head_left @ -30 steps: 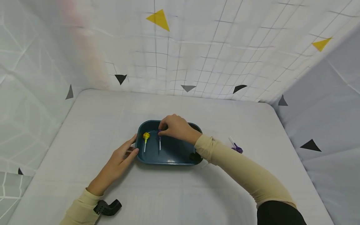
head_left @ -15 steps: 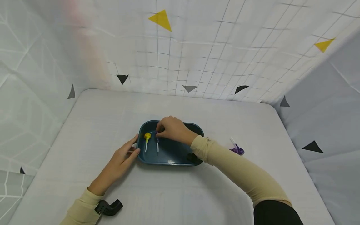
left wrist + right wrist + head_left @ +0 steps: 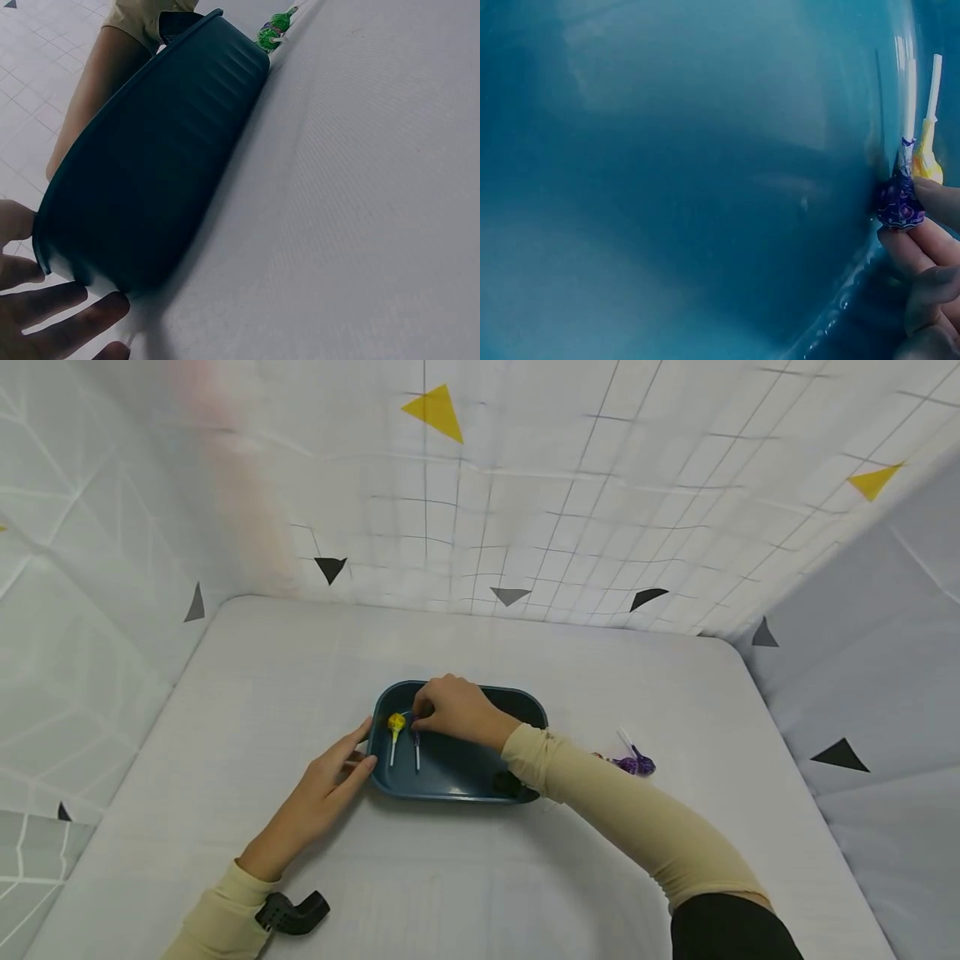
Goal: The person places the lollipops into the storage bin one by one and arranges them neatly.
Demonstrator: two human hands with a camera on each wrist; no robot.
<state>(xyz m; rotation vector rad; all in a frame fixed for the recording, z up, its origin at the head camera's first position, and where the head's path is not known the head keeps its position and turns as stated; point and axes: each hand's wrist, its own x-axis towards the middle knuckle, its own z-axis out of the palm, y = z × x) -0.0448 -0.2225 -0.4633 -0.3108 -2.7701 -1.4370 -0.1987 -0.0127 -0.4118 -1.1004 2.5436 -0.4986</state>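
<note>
My right hand (image 3: 459, 712) reaches into a dark teal tray (image 3: 457, 781). Its thumb and fingers pinch the wrapped head of a purple lollipop (image 3: 900, 201), whose white stick points toward the near side of the tray in the head view. Left of it, close by, a yellow lollipop (image 3: 395, 731) lies in the tray with its stick pointing the same way. At the tray's left end, my left hand (image 3: 324, 787) touches the outer wall with fingers extended; the left wrist view shows its fingertips (image 3: 112, 306) against that wall.
On the white table right of the tray lie purple-wrapped lollipops (image 3: 639, 764), partly behind the right sleeve. A green-wrapped lollipop (image 3: 271, 36) shows beyond the tray's far end in the left wrist view. A black device (image 3: 294, 912) is strapped to my left wrist. Patterned cloth walls surround the table.
My right hand has shifted slightly left with the purple lollipop, bringing it nearer the yellow one. The left hand stays at the tray's end.
</note>
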